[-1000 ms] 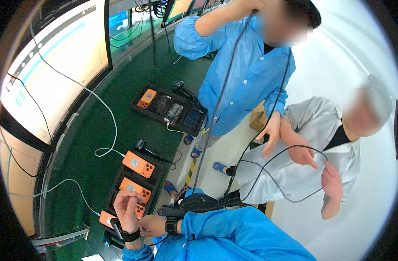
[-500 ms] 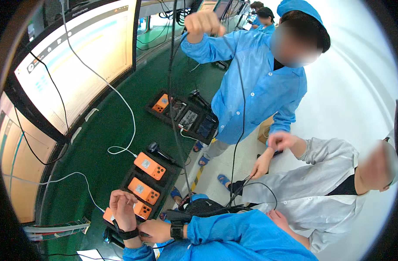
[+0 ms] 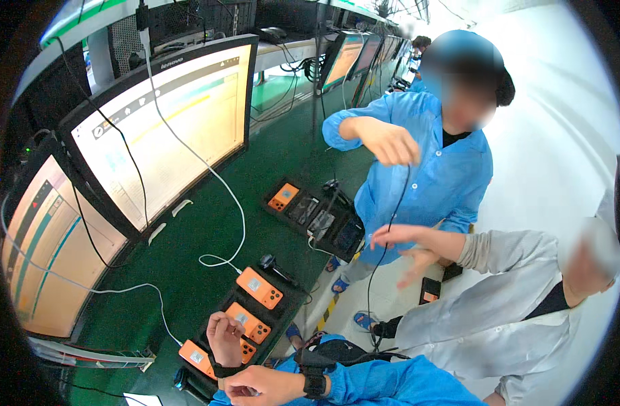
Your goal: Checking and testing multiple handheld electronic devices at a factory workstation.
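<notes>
My left hand [image 3: 225, 337] is raised over a black foam tray [image 3: 288, 306] of orange smartphones, its fingers half curled and apart, with nothing seen in them. A dark band [image 3: 223, 369] circles that wrist. My right hand [image 3: 273, 386], below a black wrist device [image 3: 315, 380], lies across by the left wrist. Its fingers are bent together, and what they hold cannot be made out. Nearest my hands is an orange smartphone [image 3: 197, 357] with a white cable plugged in; another smartphone [image 3: 259, 287] lies at the tray's far end, also cabled.
Two lit monitors [image 3: 164, 111] stand along the green bench [image 3: 181, 260]. Beside the tray is a black handheld scanner [image 3: 276, 268]. A second tray [image 3: 317, 223] lies farther off. A co-worker in blue [image 3: 425, 183] holds a hanging black cable [image 3: 384, 254]; another in grey [image 3: 486, 298] stands right.
The view has shifted, so the bench appears lower and farther right. The blue-clad co-worker's raised hand has come down with the cable. The grey-clad person's hands have moved apart, off the cables.
</notes>
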{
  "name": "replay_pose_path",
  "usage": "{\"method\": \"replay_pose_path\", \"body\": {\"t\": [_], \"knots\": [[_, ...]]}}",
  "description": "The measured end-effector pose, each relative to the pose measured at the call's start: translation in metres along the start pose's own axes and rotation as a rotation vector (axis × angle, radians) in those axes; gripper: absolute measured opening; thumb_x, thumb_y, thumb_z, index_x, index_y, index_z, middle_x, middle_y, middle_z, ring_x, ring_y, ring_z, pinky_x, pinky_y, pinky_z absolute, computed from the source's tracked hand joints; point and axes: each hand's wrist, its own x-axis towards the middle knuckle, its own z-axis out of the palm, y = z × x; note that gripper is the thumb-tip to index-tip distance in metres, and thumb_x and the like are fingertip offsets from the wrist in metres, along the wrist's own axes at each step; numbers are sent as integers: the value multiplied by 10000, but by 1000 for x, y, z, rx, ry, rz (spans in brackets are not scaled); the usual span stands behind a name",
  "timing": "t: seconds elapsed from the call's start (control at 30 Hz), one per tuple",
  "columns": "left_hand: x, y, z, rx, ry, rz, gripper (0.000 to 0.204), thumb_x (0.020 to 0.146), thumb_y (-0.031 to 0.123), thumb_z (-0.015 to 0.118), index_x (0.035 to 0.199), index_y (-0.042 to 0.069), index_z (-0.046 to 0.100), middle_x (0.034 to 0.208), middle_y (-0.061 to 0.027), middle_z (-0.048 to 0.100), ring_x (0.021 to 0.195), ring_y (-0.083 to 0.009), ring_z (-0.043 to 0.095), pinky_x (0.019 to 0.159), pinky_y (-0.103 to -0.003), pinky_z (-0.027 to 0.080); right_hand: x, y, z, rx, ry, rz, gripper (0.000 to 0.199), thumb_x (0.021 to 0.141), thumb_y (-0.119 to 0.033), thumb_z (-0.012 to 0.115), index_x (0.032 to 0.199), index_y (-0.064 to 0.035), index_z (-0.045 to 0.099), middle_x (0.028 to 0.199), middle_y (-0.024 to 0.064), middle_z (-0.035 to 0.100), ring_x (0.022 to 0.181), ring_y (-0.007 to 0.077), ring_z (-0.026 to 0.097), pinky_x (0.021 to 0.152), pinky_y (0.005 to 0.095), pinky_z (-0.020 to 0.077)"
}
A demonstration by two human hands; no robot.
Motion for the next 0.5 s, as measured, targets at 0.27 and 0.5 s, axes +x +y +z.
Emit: {"method": "replay_pose_path", "body": {"t": [0.27,0.5], "knots": [[-8,-7,-7,76,-43,-49,38,879,102,534,915,90,541,726,-18,551,633,-155,553,568,-293,461,-6,26,14,187,204,-114,201,877,-227,574,844,-33,535,675,45,556,611,131,527,567,279,415],[-16,-1,-10,164,-194,-58,38,891,107,523,922,85,522,742,-20,528,676,-148,536,624,-289,458,-15,42,31,237,202,-78,182,854,-193,601,845,-21,542,660,45,578,589,125,554,548,263,436]]}}
